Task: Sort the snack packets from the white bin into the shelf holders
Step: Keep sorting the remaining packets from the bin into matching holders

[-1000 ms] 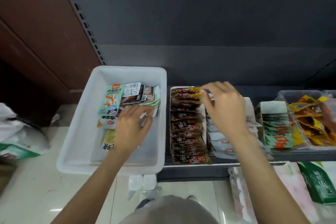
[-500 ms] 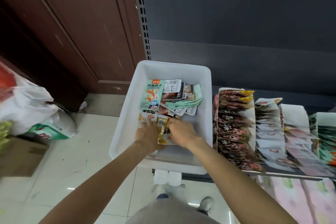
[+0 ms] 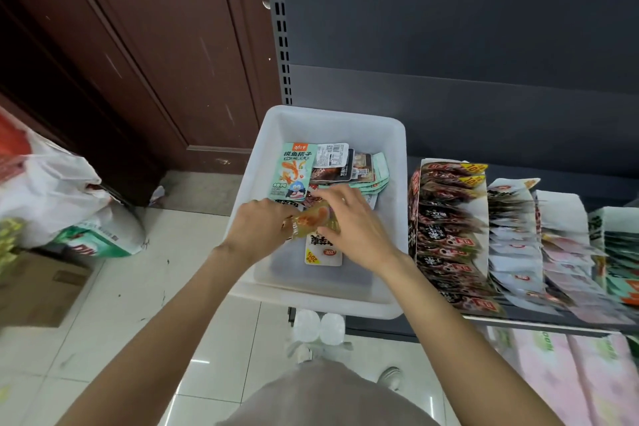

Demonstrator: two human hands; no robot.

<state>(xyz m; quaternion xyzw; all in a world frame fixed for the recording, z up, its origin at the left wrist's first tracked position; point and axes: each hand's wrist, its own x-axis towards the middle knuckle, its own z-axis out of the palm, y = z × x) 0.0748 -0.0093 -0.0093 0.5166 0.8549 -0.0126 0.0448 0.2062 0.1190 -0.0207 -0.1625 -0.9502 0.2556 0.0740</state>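
White plastic bin [image 3: 273, 162]: teal and dark snack packets [image 3: 345, 168] piled at far end. Left hand [image 3: 260, 228] and right hand [image 3: 352, 225] both pinch a yellow-orange translucent packet [image 3: 311, 222] over it. Cardboard shelf holders [image 3: 480, 225] right, full.

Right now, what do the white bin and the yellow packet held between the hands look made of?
White bin: likely moulded plastic, matte and slightly translucent, with rounded corners and a rolled rim. Yellow packet: seemingly thin glossy plastic film, crinkled and partly see-through, held between left hand and right hand.
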